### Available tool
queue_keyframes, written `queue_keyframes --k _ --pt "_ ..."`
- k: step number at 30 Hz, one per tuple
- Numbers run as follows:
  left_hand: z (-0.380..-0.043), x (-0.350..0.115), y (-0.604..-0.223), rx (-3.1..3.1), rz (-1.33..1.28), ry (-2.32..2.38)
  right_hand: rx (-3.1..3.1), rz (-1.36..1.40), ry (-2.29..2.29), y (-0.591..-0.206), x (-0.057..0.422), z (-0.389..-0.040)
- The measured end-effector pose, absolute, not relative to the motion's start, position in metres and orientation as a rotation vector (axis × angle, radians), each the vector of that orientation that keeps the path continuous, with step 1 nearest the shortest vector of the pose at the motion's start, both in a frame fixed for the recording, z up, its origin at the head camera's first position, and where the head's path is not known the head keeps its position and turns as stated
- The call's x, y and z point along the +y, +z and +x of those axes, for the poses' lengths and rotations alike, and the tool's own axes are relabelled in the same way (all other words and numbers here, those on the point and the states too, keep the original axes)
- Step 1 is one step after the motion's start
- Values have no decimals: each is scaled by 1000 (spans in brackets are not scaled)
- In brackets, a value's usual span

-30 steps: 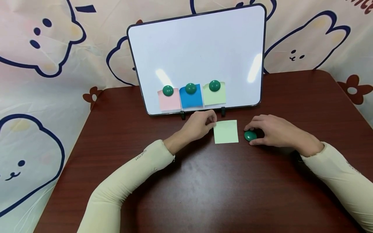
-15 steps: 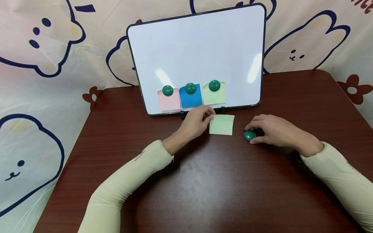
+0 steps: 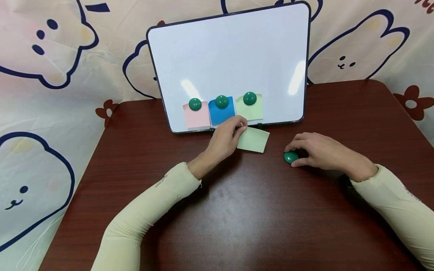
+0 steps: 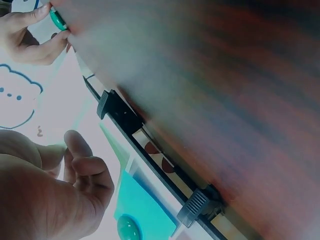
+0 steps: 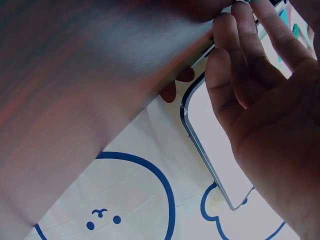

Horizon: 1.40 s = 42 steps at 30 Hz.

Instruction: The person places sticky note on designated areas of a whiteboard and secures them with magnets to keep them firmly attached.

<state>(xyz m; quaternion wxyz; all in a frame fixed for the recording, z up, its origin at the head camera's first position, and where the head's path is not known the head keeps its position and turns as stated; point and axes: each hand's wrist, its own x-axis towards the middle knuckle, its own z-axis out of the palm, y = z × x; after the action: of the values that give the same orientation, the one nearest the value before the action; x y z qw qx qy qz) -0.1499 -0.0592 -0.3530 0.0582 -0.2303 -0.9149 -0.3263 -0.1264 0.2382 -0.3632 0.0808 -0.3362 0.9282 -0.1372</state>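
My left hand (image 3: 225,137) pinches a pale green sticky note (image 3: 255,140) by its left edge, just in front of the whiteboard's lower edge. The note is slightly tilted. In the left wrist view, the left hand (image 4: 55,190) has its thumb and forefinger together. My right hand (image 3: 315,151) grips a round green magnet (image 3: 290,157) on the table between thumb and fingers. That magnet (image 4: 57,19) also shows in the left wrist view; the right wrist view mostly hides it. Pink (image 3: 198,118), blue (image 3: 218,114) and pale green notes (image 3: 254,112) hang on the whiteboard (image 3: 234,60), each under a green magnet.
The whiteboard leans upright at the back of the dark wooden table (image 3: 257,218), held by black clip feet (image 4: 195,207). A patterned cloth (image 3: 40,109) with cartoon figures hangs behind and beside the table.
My left hand has moved up and slightly left with the sticky note, lifting it toward the board and turning it a little clockwise. The right hand has stayed on the magnet.
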Motion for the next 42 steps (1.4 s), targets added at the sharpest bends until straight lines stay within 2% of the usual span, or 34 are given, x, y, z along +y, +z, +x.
queue_keyframes --k 23,42 --pt "-165 -53 -349 -2790 -575 -1007 2745 -1036 -462 -360 237 -118" --pt "-176 -32 -346 -2717 -640 -845 2710 -1103 -473 -360 237 -113"
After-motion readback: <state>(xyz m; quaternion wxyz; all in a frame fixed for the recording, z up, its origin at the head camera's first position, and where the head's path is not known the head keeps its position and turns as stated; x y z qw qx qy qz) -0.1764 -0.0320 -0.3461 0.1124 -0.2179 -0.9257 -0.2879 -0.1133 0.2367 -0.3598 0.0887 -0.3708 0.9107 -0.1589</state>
